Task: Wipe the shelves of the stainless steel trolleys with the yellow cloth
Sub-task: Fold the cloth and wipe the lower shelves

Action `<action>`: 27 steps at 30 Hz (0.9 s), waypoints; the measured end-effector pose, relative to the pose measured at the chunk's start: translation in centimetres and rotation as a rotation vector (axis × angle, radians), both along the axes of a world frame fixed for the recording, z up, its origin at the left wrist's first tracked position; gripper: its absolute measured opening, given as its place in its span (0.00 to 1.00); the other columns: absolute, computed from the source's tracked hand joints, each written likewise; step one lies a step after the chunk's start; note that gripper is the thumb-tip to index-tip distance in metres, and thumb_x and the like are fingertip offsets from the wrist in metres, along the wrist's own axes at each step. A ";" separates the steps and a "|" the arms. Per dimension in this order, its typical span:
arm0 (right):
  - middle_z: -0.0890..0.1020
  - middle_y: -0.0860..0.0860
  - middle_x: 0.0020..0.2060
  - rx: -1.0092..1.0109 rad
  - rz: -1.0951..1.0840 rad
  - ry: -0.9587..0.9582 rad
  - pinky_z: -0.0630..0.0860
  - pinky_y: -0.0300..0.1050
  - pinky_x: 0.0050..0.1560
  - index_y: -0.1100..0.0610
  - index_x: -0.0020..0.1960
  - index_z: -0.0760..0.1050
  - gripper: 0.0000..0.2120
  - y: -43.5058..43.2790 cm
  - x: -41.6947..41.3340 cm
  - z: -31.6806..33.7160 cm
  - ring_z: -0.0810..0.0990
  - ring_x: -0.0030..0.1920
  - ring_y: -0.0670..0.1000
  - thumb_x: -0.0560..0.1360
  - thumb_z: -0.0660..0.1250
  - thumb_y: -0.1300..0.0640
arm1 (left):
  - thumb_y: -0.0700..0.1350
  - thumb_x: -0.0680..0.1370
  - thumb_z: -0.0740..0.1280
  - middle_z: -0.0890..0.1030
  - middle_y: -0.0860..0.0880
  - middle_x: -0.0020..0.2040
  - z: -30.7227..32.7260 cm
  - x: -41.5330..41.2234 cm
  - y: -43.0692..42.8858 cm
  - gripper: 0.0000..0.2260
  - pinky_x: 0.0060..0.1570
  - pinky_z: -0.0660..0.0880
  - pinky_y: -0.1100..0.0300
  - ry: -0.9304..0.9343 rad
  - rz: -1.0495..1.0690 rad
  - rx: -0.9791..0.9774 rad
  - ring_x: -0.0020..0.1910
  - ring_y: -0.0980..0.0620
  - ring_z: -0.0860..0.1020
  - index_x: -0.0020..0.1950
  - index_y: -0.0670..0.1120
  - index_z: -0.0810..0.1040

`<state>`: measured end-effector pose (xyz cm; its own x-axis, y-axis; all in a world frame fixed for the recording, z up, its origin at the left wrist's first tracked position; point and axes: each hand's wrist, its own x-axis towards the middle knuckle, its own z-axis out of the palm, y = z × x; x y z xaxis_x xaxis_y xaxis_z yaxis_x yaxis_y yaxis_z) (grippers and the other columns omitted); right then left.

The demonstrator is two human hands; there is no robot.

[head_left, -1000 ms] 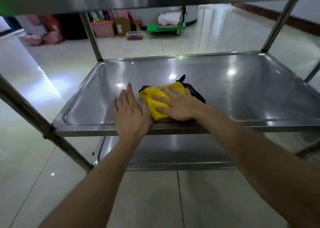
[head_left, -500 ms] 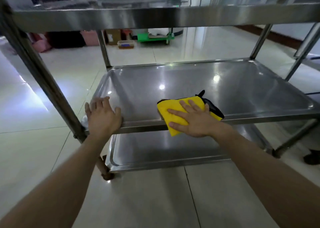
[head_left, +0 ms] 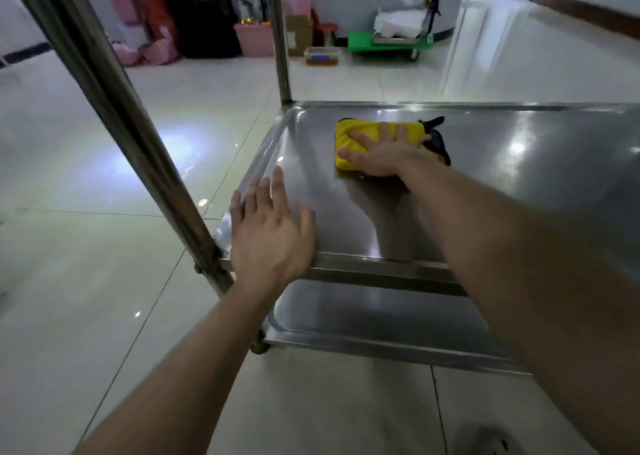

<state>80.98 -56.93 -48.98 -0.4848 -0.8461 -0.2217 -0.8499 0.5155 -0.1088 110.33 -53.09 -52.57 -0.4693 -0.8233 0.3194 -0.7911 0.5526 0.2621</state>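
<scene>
My right hand (head_left: pixel 382 155) flat, fingers spread — pressing yellow cloth (head_left: pixel 360 136) onto shelf (head_left: pixel 519 184). My left hand (head_left: pixel 270 236) relaxed, palm down — resting on shelf's near corner.

Single wide-angle head cam looks fwd & down, close over trolley shelf (head_left: pixel 536 149), from near-left corner.

Left hand (head_left: pixel 270 233) lies flat, fingers straight, pointing to twelve o'clock. Right hand (head_left: pixel 384 153), farther out at one o'clock, presses flat with fingers spread.
</scene>
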 end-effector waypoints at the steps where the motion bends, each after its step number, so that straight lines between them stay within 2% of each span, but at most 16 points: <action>1: 0.38 0.56 0.86 -0.012 0.022 -0.003 0.36 0.79 0.77 0.30 0.83 0.40 0.44 -1.9 0.5 0.1 0.36 0.84 0.69 0.72 0.44 0.15 | 0.64 0.82 0.40 0.55 0.44 0.88 -0.1 0.0 0.1 0.37 0.86 0.42 0.44 0.010 0.001 -0.009 0.88 0.47 0.49 0.89 0.48 0.46; 3: 0.38 0.58 0.86 -0.028 0.063 -0.013 0.37 0.77 0.79 0.31 0.84 0.41 0.43 -4.5 2.1 0.1 0.35 0.83 0.69 0.73 0.44 0.16 | 0.64 0.82 0.40 0.56 0.44 0.88 -0.2 -0.1 0.2 0.37 0.86 0.43 0.44 0.041 0.011 -0.025 0.88 0.48 0.50 0.89 0.48 0.46; 6: 0.39 0.54 0.86 -0.041 0.124 -0.022 0.36 0.79 0.75 0.28 0.83 0.41 0.41 -5.2 4.6 0.2 0.35 0.84 0.68 0.74 0.44 0.17 | 0.62 0.83 0.44 0.61 0.43 0.87 -0.4 -0.1 0.4 0.36 0.86 0.47 0.43 0.108 0.026 -0.078 0.87 0.46 0.54 0.89 0.47 0.48; 10: 0.38 0.49 0.86 -0.009 0.243 0.021 0.34 0.83 0.72 0.25 0.81 0.40 0.38 -0.7 7.2 0.3 0.35 0.85 0.62 0.74 0.42 0.17 | 0.57 0.84 0.50 0.66 0.42 0.84 -0.2 -0.2 0.6 0.35 0.86 0.50 0.43 0.268 0.014 -0.138 0.85 0.44 0.61 0.89 0.46 0.45; 13: 0.37 0.47 0.86 -0.020 0.310 0.032 0.34 0.83 0.73 0.25 0.81 0.39 0.36 5.1 9.7 -0.1 0.34 0.85 0.60 0.75 0.40 0.18 | 0.51 0.85 0.55 0.71 0.42 0.80 0.2 0.0 1.2 0.31 0.85 0.54 0.44 0.440 -0.035 -0.157 0.80 0.41 0.67 0.87 0.44 0.51; 15: 0.36 0.47 0.86 -0.035 0.336 0.022 0.33 0.82 0.74 0.25 0.81 0.38 0.34 9.0 11.0 -0.2 0.33 0.85 0.58 0.77 0.40 0.20 | 0.46 0.86 0.59 0.75 0.43 0.74 0.7 0.5 1.9 0.26 0.79 0.64 0.41 0.556 -0.113 -0.153 0.75 0.41 0.71 0.84 0.41 0.60; 17: 0.36 0.46 0.86 -0.037 0.347 0.011 0.32 0.80 0.75 0.25 0.81 0.38 0.33 12.3 11.7 -0.2 0.33 0.85 0.57 0.78 0.39 0.21 | 0.43 0.85 0.63 0.77 0.46 0.66 0.5 1.6 3.1 0.19 0.69 0.73 0.41 0.603 -0.202 -0.240 0.68 0.43 0.75 0.75 0.42 0.71; 19: 0.36 0.45 0.86 -0.033 0.359 -0.008 0.31 0.79 0.75 0.26 0.81 0.39 0.33 14.6 12.0 -0.2 0.33 0.85 0.56 0.78 0.39 0.21 | 0.45 0.83 0.66 0.75 0.50 0.58 -0.6 3.6 4.7 0.11 0.60 0.76 0.46 0.678 -0.130 -0.369 0.57 0.43 0.77 0.65 0.45 0.74; 20: 0.36 0.45 0.86 -0.035 0.365 -0.012 0.31 0.79 0.75 0.26 0.81 0.40 0.33 15.3 12.1 -0.3 0.34 0.85 0.56 0.78 0.39 0.21 | 0.47 0.82 0.67 0.73 0.53 0.56 -1.1 4.7 5.4 0.10 0.56 0.75 0.48 0.778 -0.030 -0.381 0.54 0.44 0.76 0.62 0.47 0.73; 22: 0.37 0.45 0.86 -0.037 0.361 -0.009 0.32 0.79 0.76 0.25 0.81 0.40 0.34 16.2 12.2 -0.4 0.34 0.85 0.56 0.77 0.38 0.21 | 0.50 0.82 0.70 0.69 0.56 0.58 -1.2 6.9 5.5 0.15 0.57 0.74 0.52 0.994 0.171 -0.292 0.56 0.49 0.74 0.64 0.48 0.69; 24: 0.37 0.45 0.86 -0.038 0.348 -0.001 0.32 0.79 0.76 0.25 0.81 0.40 0.33 16.5 12.6 -0.4 0.34 0.85 0.56 0.78 0.38 0.22 | 0.57 0.83 0.67 0.72 0.53 0.64 0.0 8.3 4.4 0.22 0.65 0.75 0.52 1.050 0.249 -0.063 0.62 0.51 0.75 0.73 0.49 0.66; 25: 0.37 0.46 0.86 -0.043 0.342 0.003 0.32 0.79 0.76 0.24 0.81 0.40 0.32 16.5 12.9 -0.5 0.34 0.85 0.56 0.78 0.39 0.22 | 0.61 0.85 0.62 0.76 0.51 0.63 0.7 8.7 3.8 0.23 0.64 0.77 0.48 1.017 0.221 0.043 0.61 0.51 0.78 0.74 0.49 0.65; 27: 0.36 0.46 0.86 -0.052 0.346 0.003 0.31 0.80 0.75 0.22 0.79 0.38 0.30 16.1 13.6 -0.7 0.33 0.85 0.57 0.78 0.38 0.22 | 0.64 0.85 0.55 0.82 0.50 0.51 1.6 8.9 3.1 0.18 0.51 0.81 0.41 0.930 0.147 0.141 0.47 0.49 0.82 0.66 0.52 0.67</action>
<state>94.54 -40.88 -49.70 -0.1682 -0.9705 -0.1728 -0.9736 0.1910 -0.1247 119.25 -49.96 -50.93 0.0343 -0.9132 0.4060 -0.2912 0.3795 0.8782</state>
